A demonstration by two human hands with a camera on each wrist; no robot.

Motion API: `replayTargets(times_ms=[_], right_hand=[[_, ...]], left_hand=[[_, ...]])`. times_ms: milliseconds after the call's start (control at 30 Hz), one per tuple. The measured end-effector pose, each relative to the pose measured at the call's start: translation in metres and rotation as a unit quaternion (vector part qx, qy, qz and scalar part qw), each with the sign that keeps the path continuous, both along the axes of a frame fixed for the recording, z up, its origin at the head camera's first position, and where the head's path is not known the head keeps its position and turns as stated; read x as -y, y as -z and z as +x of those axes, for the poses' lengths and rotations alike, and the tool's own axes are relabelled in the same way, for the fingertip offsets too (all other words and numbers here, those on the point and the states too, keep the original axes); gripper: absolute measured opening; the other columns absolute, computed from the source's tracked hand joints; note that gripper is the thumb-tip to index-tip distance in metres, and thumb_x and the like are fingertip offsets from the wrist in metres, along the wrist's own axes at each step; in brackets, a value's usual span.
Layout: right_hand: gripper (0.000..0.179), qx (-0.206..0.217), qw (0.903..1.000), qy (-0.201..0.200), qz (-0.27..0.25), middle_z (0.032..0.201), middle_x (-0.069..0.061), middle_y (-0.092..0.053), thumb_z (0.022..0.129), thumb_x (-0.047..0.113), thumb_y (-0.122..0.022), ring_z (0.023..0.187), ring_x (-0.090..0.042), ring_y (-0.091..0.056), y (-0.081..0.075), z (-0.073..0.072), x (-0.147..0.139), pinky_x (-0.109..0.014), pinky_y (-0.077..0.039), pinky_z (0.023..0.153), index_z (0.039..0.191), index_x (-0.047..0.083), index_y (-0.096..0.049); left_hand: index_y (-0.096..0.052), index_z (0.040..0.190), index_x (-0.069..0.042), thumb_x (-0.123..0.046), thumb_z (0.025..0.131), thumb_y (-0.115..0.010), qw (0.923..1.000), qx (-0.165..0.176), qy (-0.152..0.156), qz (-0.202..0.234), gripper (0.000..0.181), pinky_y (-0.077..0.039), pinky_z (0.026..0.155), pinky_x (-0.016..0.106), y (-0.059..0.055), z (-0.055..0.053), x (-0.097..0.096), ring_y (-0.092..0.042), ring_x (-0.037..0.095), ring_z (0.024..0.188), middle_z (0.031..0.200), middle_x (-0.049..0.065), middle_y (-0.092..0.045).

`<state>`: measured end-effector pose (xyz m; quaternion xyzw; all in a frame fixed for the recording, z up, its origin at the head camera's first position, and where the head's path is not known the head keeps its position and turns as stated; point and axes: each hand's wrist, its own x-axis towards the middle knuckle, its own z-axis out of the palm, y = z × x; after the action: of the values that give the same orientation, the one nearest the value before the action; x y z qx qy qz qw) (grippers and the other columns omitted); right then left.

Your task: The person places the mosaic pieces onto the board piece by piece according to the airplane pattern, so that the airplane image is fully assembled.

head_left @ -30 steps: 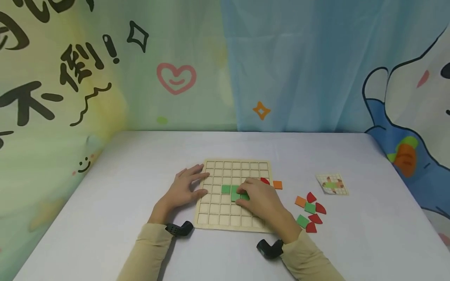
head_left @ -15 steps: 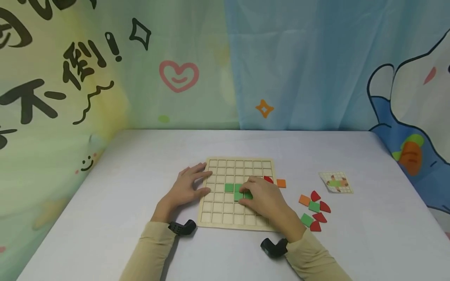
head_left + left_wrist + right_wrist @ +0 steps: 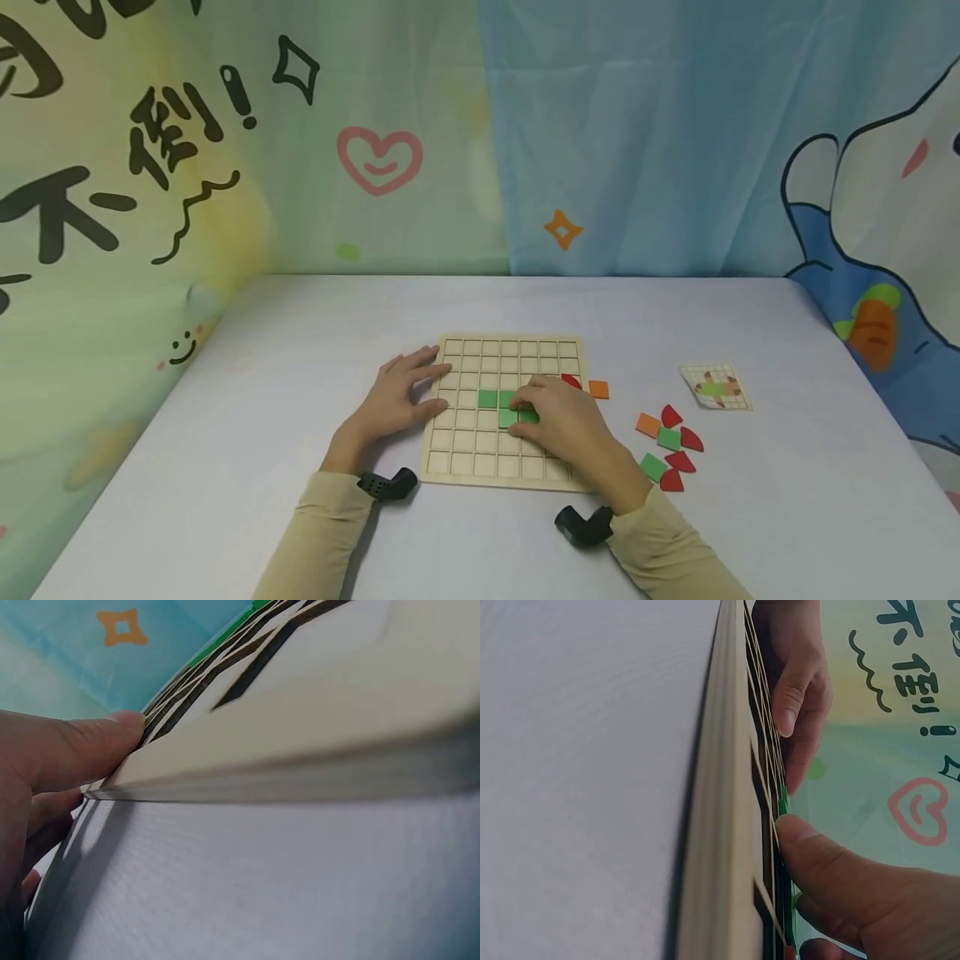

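A wooden grid board (image 3: 463, 467) lies flat on the white table. My left hand (image 3: 400, 400) rests at its left edge, fingers extended; in the left wrist view the thumb (image 3: 124, 739) touches the rim. Over the right half of the board, my right hand (image 3: 566, 421) pinches a green square tile (image 3: 528, 414) between thumb and fingers, down at the grid. Beside it are more green tiles (image 3: 487, 399) set in cells. A red rounded piece (image 3: 572, 380) shows partly behind the right hand. The right wrist view has the thumb (image 3: 799, 832) against the grid, with the tile mostly hidden.
Right of the board lie an orange square (image 3: 598, 389) by its edge and a loose group with another orange square (image 3: 648, 425), green squares (image 3: 669, 439) and several red rounded pieces (image 3: 692, 439). Farther right is a pattern card (image 3: 716, 387). A printed curtain (image 3: 645, 150) hangs behind the table.
The head view has shifted slightly. Relative to the board, both hands and the tiles have stayed practically where they were.
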<state>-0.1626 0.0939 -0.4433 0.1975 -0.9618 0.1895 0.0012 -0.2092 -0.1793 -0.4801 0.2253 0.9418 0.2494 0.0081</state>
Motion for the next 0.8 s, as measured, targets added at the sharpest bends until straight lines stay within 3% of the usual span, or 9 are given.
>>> replayTargets(times_ms=[233,500,700,800], right_hand=[[0.027,-0.003,1.0000,-0.003,0.003,0.092,0.010,-0.061,0.073,0.039,-0.081,0.081,-0.007,-0.053,-0.001,0.000,-0.001,-0.025,-0.048,0.067,0.095,0.026,-0.071],[0.033,0.007,0.9998,0.000,-0.018,0.089,0.009,-0.060,0.074,0.041,-0.079,0.077,-0.006,-0.053,-0.008,0.000,-0.009,-0.024,-0.047,0.063,0.101,0.025,-0.071],[0.038,0.003,0.9988,0.024,-0.044,0.102,0.002,-0.063,0.080,0.041,-0.074,0.088,-0.016,-0.060,-0.028,-0.007,-0.049,-0.033,-0.052,0.071,0.111,0.019,-0.068],[0.043,0.025,0.9972,0.049,-0.050,0.110,-0.005,-0.061,0.082,0.038,-0.074,0.096,-0.022,-0.057,-0.040,-0.010,-0.077,-0.040,-0.052,0.079,0.118,0.018,-0.064]], left_hand=[[-0.055,0.134,-0.018,-0.044,0.083,-0.066,1.0000,-0.003,0.005,0.005,0.058,-0.014,0.119,0.049,-0.005,0.000,-0.002,-0.029,0.027,0.143,0.153,0.008,-0.036],[-0.055,0.134,-0.017,-0.046,0.083,-0.065,1.0000,0.000,0.003,0.007,0.059,-0.012,0.120,0.048,0.000,0.001,-0.001,-0.028,0.027,0.144,0.153,0.008,-0.035],[-0.055,0.134,-0.018,-0.045,0.084,-0.065,0.9999,-0.007,0.007,0.003,0.059,-0.014,0.119,0.049,0.002,0.002,-0.001,-0.029,0.027,0.143,0.153,0.008,-0.036],[-0.055,0.134,-0.017,-0.045,0.084,-0.065,0.9999,-0.012,0.009,0.001,0.059,-0.015,0.119,0.050,0.000,0.002,-0.002,-0.029,0.028,0.143,0.153,0.008,-0.036]])
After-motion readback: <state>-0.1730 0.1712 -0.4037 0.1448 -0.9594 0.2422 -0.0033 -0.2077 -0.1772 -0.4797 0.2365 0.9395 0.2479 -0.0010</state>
